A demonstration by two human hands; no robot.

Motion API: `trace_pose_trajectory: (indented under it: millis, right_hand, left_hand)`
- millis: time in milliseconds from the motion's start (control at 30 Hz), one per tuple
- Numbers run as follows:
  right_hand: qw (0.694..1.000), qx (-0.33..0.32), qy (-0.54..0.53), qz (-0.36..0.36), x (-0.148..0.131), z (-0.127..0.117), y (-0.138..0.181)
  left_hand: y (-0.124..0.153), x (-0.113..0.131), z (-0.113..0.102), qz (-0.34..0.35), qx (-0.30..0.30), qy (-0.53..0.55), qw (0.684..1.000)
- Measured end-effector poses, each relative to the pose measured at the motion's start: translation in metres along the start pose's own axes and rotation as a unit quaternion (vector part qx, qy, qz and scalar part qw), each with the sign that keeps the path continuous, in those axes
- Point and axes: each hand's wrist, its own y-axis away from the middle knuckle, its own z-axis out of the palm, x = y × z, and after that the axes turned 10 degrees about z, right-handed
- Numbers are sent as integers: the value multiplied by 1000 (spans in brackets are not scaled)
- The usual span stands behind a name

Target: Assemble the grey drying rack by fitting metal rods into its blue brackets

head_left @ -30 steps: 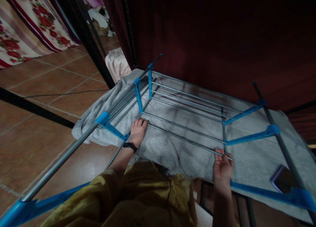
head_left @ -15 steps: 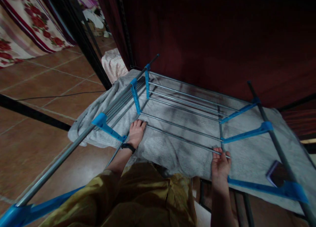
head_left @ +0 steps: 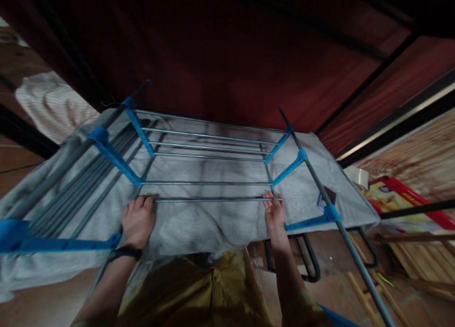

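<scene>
A thin metal rod (head_left: 213, 199) runs crosswise between my two hands. My left hand (head_left: 138, 221), wearing a black wristband, closes around its left end beside the frame's left upright tube. At the other end, the fingers of my right hand (head_left: 274, 210) curl on the rod, palm up, near the right upright. The rod is part of a half-built rack of grey tubes with blue plastic brackets (head_left: 117, 161) on both sides. Other crossbars (head_left: 213, 183) span the rack farther from me. The rod's left tip is hidden by my left hand.
Grey cloth (head_left: 220, 227) covers the surface under the rack. A bundle of loose tubes (head_left: 85, 180) lies at left, and a phone (head_left: 327, 197) at right. A dark red curtain (head_left: 199, 57) hangs behind. A red-yellow box (head_left: 401, 199) and wooden stool (head_left: 369, 289) are at right.
My view has swung to the right, bringing the box and wooden stool into sight. Both hands stay at the rod's ends, and the rod keeps nearly the same place in the rack.
</scene>
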Motion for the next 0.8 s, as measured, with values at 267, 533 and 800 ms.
trace_pose_trajectory:
  millis: [267,533,800]
  right_hand:
    - [998,-27,-53,5,-23,22,-3]
    - [998,-41,-40,6,-35,42,-13]
    - [999,-33,-25,19,-28,59,-26]
  left_hand:
    - [0,5,-11,7,-23,-39,999]
    - [2,13,-27,-3,-39,-98,994]
    - [11,14,-33,-35,-17,-66,997]
